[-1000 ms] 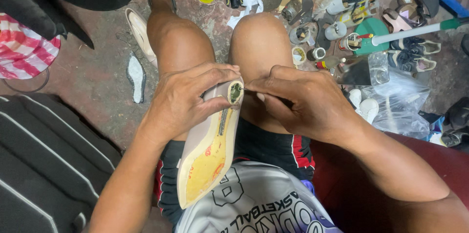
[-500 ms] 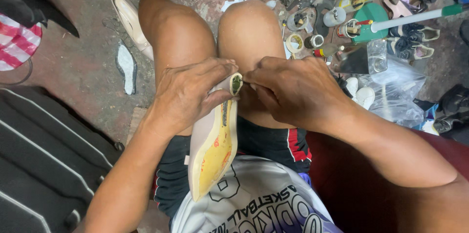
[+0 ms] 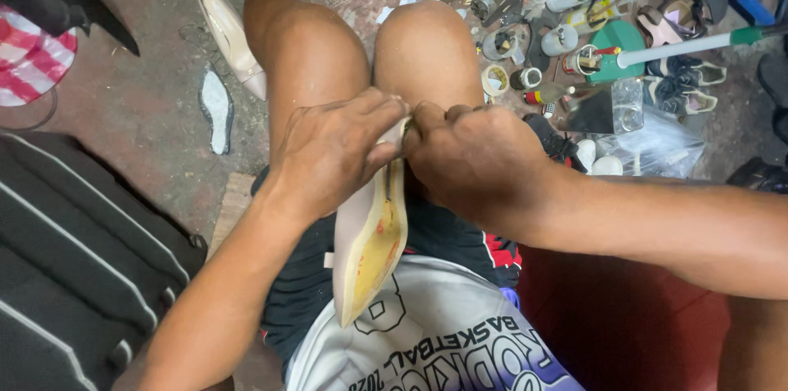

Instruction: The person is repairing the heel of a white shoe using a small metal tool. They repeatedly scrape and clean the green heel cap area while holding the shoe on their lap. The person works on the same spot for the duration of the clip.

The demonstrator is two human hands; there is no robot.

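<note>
A beige pointed shoe (image 3: pixel 368 247) lies upside down between my thighs, toe toward my body, its sole smeared with yellow glue. My left hand (image 3: pixel 332 153) grips the heel end from the left, fingers wrapped over it. My right hand (image 3: pixel 476 163) is closed against the same heel end from the right, fingertips meeting the left hand's. The heel tip itself is hidden under both hands. Whether the right hand holds a small tool cannot be seen.
A matching beige shoe (image 3: pixel 231 40) and a pale insole (image 3: pixel 217 108) lie on the floor at left. Glue tins, tape rolls, sandals and a clear plastic bag (image 3: pixel 657 145) crowd the floor at upper right. A black striped bag (image 3: pixel 74 268) sits at lower left.
My hands have closed together over the heel end, covering the heel tip that showed before. The view has tilted down slightly, and the shoe sits lower between my legs.
</note>
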